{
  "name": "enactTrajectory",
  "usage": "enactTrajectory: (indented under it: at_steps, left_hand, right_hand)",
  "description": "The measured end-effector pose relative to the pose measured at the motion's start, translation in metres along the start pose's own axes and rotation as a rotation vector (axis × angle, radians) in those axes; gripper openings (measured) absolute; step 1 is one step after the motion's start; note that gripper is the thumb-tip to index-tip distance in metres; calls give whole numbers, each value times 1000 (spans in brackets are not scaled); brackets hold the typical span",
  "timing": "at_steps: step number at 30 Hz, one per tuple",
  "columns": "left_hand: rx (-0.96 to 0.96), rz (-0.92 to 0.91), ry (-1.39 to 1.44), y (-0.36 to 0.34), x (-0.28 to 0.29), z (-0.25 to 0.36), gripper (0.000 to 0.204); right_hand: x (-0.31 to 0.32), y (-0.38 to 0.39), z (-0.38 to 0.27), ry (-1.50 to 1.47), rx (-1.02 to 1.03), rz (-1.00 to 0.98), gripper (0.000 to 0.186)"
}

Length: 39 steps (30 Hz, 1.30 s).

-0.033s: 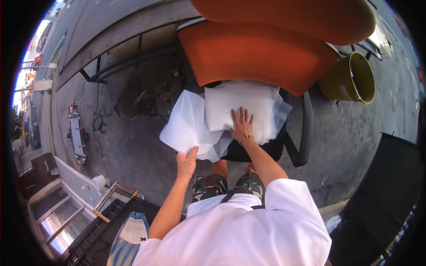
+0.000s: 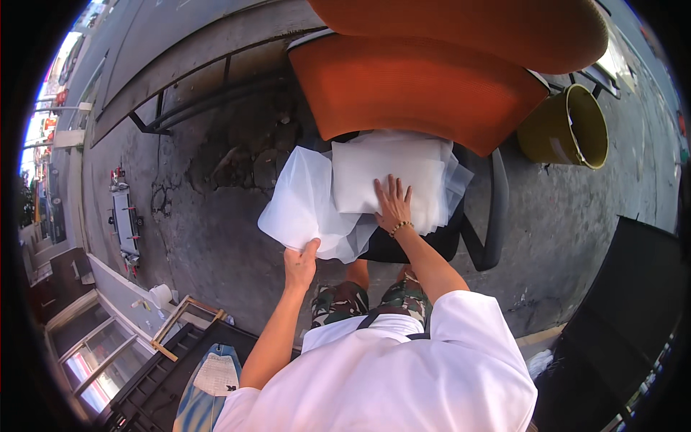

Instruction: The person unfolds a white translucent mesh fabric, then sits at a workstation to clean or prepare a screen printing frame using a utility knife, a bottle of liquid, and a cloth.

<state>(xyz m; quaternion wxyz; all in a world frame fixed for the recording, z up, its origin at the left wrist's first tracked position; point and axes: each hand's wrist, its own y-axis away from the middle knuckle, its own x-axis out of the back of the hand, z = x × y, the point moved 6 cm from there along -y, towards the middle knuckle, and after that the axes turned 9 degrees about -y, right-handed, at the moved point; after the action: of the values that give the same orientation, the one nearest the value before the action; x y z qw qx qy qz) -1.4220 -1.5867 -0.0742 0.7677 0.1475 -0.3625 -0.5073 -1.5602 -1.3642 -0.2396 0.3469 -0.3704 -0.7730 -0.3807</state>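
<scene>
**Stack of sheets on the chair seat, bucket off to the right**

The stack of sheets (image 2: 356, 173) lies on the chair seat (image 2: 432, 248), directly before the person, with the backrest (image 2: 414, 90) beyond it. The right hand (image 2: 394, 207) is on top of the stack. A loose sheet (image 2: 291, 198) extends to the left of the stack, its near edge in the left hand (image 2: 301, 265). An armrest (image 2: 497, 209) runs along the seat's right side. Farther right, beside the backrest, the bucket (image 2: 540, 137) is on the floor (image 2: 216, 248). A panel (image 2: 612, 324) stands nearer, at the person's right; a board (image 2: 214, 376) is by the left elbow, with an open frame (image 2: 165, 351) just left of it.
</scene>
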Motion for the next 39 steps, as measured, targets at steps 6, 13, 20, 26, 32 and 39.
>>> enactTrajectory:
  at_steps: [6,13,20,26,32,39]
  left_hand:
    - [35,-38,138,-10,-5,22,35]
    - [74,-119,268,-20,-24,11,49]
    - [182,-242,-16,-5,-32,16,55]
    - [327,-946,-861,10,-53,27,68]
    - [388,-940,28,-26,-123,-14,74]
    - [717,-478,555,-96,-194,-116,84]
  right_hand:
    - [-15,7,17,194,25,-31,83]
    - [3,-55,37,-21,-85,199,62]
    - [79,-46,2,38,165,391,67]
    - [-17,0,26,108,35,-165,91]
    - [59,53,9,-421,65,368,76]
    - [-60,118,71,-2056,-1382,489,56]
